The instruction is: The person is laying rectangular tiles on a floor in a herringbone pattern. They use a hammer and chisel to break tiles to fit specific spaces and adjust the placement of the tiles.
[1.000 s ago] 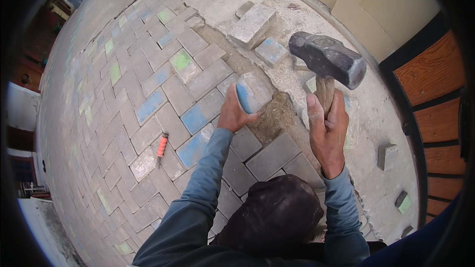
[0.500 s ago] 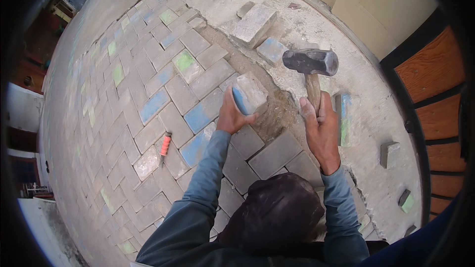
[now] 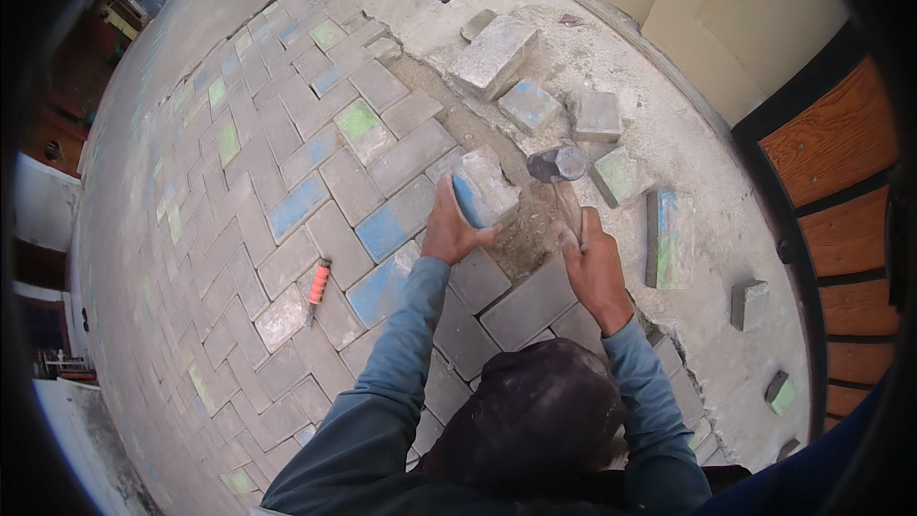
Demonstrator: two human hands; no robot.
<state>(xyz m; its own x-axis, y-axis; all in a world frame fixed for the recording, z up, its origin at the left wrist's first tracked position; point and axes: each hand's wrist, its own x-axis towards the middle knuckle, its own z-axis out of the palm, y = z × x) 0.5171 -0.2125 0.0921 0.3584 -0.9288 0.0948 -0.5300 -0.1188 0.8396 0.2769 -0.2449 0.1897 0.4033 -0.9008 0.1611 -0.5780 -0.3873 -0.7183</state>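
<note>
**Grip Status**

Left hand (image 3: 454, 229) grasps the blue-sided paver block (image 3: 491, 182) at the sandy strip (image 3: 523, 244). Right hand (image 3: 598, 272) clasps the hammer (image 3: 559, 163) by its handle, head near the block. Orange-handled tool (image 3: 319, 282) lies on laid pavers (image 3: 351, 182), left.

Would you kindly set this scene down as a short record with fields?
Left hand: holds a blue-sided paver piece
Right hand: grips a hammer by its wooden handle
Hammer head: right of the piece
Ground: laid pavers bordering a sandy strip
On pavers: orange-handled tool
On concrete: loose blocks, some painted
</note>
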